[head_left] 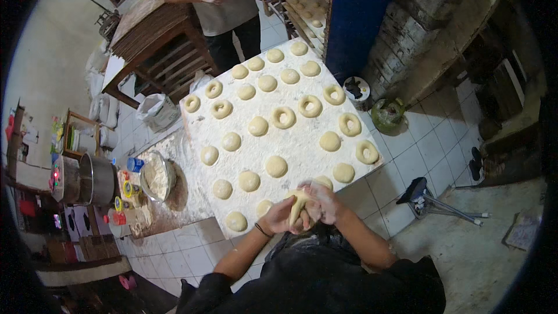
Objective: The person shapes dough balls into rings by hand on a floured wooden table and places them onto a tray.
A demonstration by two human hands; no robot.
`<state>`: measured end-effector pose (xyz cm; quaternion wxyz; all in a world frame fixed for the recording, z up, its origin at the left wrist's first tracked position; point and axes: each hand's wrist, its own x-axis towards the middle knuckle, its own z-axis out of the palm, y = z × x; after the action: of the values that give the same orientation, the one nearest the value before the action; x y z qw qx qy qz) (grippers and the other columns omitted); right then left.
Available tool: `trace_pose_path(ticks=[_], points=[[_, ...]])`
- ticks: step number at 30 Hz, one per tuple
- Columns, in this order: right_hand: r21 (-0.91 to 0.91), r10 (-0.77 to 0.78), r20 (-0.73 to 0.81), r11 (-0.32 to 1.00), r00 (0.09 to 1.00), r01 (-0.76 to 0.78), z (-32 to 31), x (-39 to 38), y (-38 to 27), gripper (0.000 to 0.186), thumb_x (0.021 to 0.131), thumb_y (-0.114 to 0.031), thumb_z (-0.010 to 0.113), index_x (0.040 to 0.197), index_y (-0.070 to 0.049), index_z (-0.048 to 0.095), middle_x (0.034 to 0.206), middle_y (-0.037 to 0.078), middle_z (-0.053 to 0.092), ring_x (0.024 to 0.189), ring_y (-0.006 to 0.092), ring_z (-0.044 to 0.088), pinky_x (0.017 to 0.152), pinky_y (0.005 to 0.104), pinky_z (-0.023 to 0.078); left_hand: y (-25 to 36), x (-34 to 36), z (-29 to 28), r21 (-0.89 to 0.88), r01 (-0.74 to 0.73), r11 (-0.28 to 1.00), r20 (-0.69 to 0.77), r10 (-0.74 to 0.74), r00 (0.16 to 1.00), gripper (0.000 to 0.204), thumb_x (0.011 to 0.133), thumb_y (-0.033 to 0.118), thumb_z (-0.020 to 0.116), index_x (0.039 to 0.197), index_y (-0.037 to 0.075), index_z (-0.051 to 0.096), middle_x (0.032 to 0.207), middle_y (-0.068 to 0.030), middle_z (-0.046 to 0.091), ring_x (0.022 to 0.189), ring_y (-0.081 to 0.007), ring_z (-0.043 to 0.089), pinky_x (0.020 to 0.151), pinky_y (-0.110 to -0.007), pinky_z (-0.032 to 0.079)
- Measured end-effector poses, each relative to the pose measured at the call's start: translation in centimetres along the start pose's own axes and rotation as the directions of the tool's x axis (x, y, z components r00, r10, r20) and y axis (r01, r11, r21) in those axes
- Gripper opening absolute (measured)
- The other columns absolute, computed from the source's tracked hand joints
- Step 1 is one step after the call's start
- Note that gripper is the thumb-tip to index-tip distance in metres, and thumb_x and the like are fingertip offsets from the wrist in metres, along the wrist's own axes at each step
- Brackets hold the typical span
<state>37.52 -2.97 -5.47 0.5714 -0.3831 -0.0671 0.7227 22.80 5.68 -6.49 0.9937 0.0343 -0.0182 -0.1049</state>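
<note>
Just above the near edge of a floured board (232, 110), my two hands come together around one piece of pale dough (298, 204). My left hand (280, 216) grips it from the left, fingers curled. My right hand (322, 202), dusted with flour, closes on its other side; some fingertips show through or beneath the dough. Round dough balls (276, 166) lie in loose rows on the board. Among them are dough rings (283, 117) with open holes, mostly toward the right and far left. My hands partly cover a dough ball (323, 183) at the near edge.
Across the board stands a person (218, 6) holding dough in both hands. A metal bowl of flour (157, 179) and several jars sit on the left side table. A tray rack (305, 9) is at the back. A green gas cylinder (388, 115) and a dustpan (419, 203) are right.
</note>
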Motion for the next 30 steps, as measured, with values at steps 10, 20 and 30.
trace_pose_path(ticks=[10, 20, 30], points=[[-0.532, -0.349, -0.277, 0.832, 0.896, 0.160, -5.8, 8.0, -6.5, 0.040, 0.086, -0.009, 0.044, 0.124, 0.000, 0.037, 0.098, 0.011, 0.054, 0.083, 0.0204, 0.058, 0.076, 0.0314, 0.049, 10.8, 7.0, -5.2, 0.864, 0.349, 0.364, -0.500, 0.705, 0.503, 0.056, 0.087, 0.018, 0.051, 0.133, 0.004, 0.022, 0.102, -0.0143, 0.056, 0.070, -0.0158, 0.055, 0.065, -0.028, 0.046], [-0.968, -0.444, 0.233, -0.187, 0.865, 0.165, -8.3, 7.4, -12.8, 0.034, 0.076, -0.005, 0.055, 0.110, 0.000, 0.052, 0.109, 0.017, 0.051, 0.101, 0.0347, 0.048, 0.090, 0.0407, 0.038, 7.7, 6.8, -1.8, 0.316, 0.648, -0.693, -0.144, 0.640, 0.755, 0.051, 0.070, 0.020, 0.066, 0.117, 0.010, 0.047, 0.120, -0.0117, 0.044, 0.118, -0.0381, 0.032, 0.098, -0.057, 0.022], [-0.942, -0.393, -0.114, 0.335, 0.913, 0.027, -7.7, 4.3, -12.9, 0.033, 0.073, -0.008, 0.067, 0.102, 0.003, 0.054, 0.095, 0.014, 0.057, 0.091, 0.0237, 0.056, 0.078, 0.0340, 0.046, 8.0, 6.9, -1.3, 0.424, 0.688, -0.589, -0.116, 0.718, 0.686, 0.045, 0.073, 0.025, 0.066, 0.114, 0.011, 0.052, 0.118, -0.0104, 0.047, 0.119, -0.0384, 0.032, 0.099, -0.055, 0.023]])
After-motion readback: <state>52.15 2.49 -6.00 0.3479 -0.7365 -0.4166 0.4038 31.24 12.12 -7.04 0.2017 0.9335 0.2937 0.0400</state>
